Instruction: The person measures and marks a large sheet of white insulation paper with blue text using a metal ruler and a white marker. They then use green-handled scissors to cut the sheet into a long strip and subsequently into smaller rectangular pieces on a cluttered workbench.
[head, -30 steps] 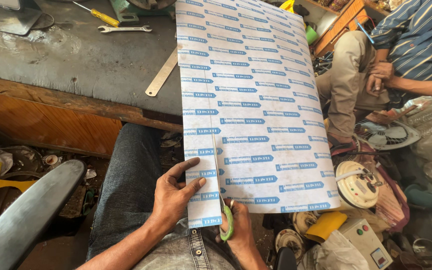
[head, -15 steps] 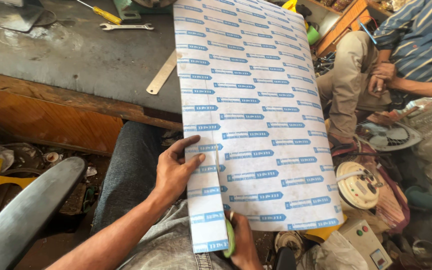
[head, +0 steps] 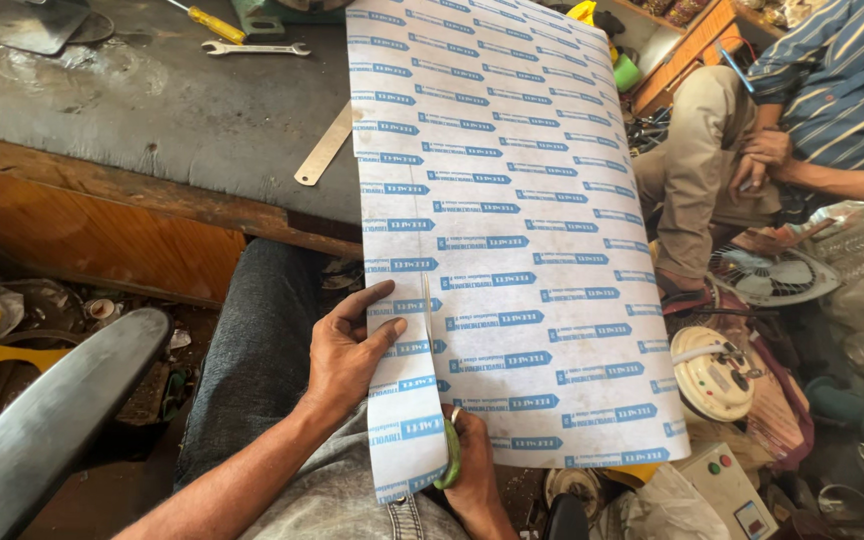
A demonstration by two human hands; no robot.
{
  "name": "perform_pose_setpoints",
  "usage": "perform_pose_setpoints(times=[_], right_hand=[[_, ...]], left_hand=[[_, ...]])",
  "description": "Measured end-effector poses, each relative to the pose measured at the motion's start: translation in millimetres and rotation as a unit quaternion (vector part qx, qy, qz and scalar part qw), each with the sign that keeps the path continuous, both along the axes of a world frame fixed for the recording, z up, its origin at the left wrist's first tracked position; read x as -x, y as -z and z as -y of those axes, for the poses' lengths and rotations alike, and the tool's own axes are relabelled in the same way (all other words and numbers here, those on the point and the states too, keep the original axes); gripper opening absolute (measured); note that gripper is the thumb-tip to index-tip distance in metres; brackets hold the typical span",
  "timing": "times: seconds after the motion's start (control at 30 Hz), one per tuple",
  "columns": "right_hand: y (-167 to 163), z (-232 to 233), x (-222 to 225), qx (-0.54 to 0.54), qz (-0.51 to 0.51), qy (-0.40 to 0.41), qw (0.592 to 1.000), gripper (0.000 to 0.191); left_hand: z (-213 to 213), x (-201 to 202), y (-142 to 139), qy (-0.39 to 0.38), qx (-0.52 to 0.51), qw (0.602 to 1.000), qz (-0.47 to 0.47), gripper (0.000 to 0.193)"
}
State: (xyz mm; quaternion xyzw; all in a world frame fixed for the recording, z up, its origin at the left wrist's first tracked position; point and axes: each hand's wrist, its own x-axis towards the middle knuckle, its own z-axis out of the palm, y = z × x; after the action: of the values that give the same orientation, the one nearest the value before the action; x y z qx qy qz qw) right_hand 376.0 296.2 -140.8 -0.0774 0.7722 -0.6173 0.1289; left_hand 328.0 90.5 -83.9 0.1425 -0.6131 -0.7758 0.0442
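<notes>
A large white sheet [head: 512, 220] printed with rows of small blue labels stretches from my lap up over the workbench edge. My left hand [head: 350, 350] grips its left edge, thumb on top, beside a narrow strip partly cut free. My right hand [head: 470, 468] is below the sheet, shut on green-handled scissors [head: 449, 455] whose blades run up into the cut, mostly hidden behind the paper.
A dark workbench [head: 152, 110] holds a metal ruler [head: 324, 147], a wrench [head: 255, 48] and a yellow-handled screwdriver [head: 209, 19]. Another person [head: 802, 130] in a striped shirt sits at right. A small fan [head: 772, 275], a round appliance part [head: 714, 372] and clutter cover the floor. A grey chair arm [head: 52, 420] is at left.
The sheet has slid down toward my lap and the cut strip has grown longer. My left hand has shifted higher along the sheet's edge; my right hand stays on the scissors.
</notes>
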Motion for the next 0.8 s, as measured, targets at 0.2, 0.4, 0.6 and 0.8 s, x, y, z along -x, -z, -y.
perform_pose_setpoints(times=[0.2,0.4,0.6,0.8], right_hand=[[-5,4,-2,-0.068,0.023,0.028,0.997,0.012],[-11,-1,-5,-0.094,0.005,0.017,0.995,0.015],[-19,-4,-7,-0.132,0.088,0.010,0.987,0.023],[-33,14,17,-0.105,0.131,0.048,0.985,0.026]], left_hand=[[2,-2,-1,-0.002,0.005,1.000,-0.001,0.053],[6,4,-8,0.009,0.012,1.000,0.013,0.055],[14,23,-11,0.005,-0.010,1.000,-0.029,0.055],[4,0,-3,-0.016,-0.016,1.000,0.005,0.059]])
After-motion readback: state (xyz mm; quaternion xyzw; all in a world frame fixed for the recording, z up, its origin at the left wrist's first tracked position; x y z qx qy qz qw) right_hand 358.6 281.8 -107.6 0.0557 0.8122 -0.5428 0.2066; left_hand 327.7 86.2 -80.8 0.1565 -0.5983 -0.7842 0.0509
